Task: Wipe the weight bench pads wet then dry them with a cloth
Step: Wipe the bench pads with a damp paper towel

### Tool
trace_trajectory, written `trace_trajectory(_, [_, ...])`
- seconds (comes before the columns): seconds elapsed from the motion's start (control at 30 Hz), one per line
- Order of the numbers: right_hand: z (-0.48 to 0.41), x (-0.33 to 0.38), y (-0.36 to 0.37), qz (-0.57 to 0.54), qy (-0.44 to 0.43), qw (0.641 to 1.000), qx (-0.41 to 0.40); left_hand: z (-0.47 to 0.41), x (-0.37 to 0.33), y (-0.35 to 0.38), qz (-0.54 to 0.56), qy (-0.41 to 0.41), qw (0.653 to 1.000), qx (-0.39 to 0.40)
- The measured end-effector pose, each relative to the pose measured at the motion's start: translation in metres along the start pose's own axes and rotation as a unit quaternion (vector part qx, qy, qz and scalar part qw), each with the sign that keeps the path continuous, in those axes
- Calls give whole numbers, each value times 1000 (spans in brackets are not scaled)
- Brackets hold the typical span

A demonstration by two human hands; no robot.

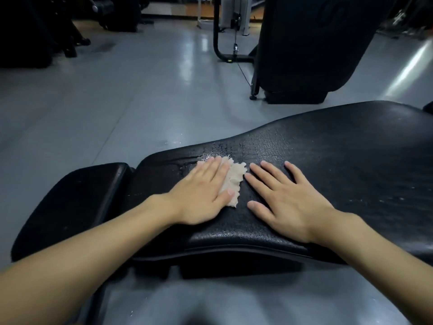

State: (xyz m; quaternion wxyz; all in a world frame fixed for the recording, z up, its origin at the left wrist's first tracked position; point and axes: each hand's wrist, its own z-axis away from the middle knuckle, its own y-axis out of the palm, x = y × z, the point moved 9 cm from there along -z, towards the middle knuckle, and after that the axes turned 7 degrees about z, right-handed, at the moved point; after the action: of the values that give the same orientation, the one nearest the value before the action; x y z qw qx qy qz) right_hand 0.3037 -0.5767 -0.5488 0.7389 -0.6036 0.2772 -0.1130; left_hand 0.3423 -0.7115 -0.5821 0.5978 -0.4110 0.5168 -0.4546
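Note:
A long black back pad (328, 160) of the weight bench runs from centre to the right edge, its surface beaded with water near the far side. A smaller black seat pad (77, 195) adjoins it on the left. My left hand (201, 193) lies flat, fingers together, pressing a crumpled beige cloth (235, 178) onto the back pad; most of the cloth is hidden under the palm. My right hand (288, 200) rests flat on the bare pad just right of the cloth, fingers spread, holding nothing.
Grey glossy floor (117, 102) surrounds the bench. A tall black gym machine (304, 43) with a cable and curved frame stands behind at upper right. Dark equipment (35, 31) lines the upper left.

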Motion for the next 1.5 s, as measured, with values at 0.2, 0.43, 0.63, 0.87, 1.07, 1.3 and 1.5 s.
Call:
trace_trajectory(0.2, [1,3,-5,15,-11,1000,1,62,-18,16,-15,-6,1000,-11])
trace_trajectory(0.43, [-7,26,-1,-5,-58,998,-15,93,-32,15,6,-43,995,-85])
trace_trajectory(0.63, [-6,25,1,-10,-53,998,-24,40,9,13,21,-88,995,-40])
trace_trajectory(0.87, [-8,26,0,-6,-48,998,-26,-39,68,-12,52,-161,985,-13])
trace_trajectory(1.07, [-8,26,1,-8,-42,999,-27,-43,73,-14,87,-185,979,-20])
trace_trajectory(1.3, [-7,26,4,-2,-43,999,-17,50,23,10,59,-127,990,-18])
trace_trajectory(1.5, [-5,28,0,14,-47,999,-22,116,-7,27,-9,-104,994,-31])
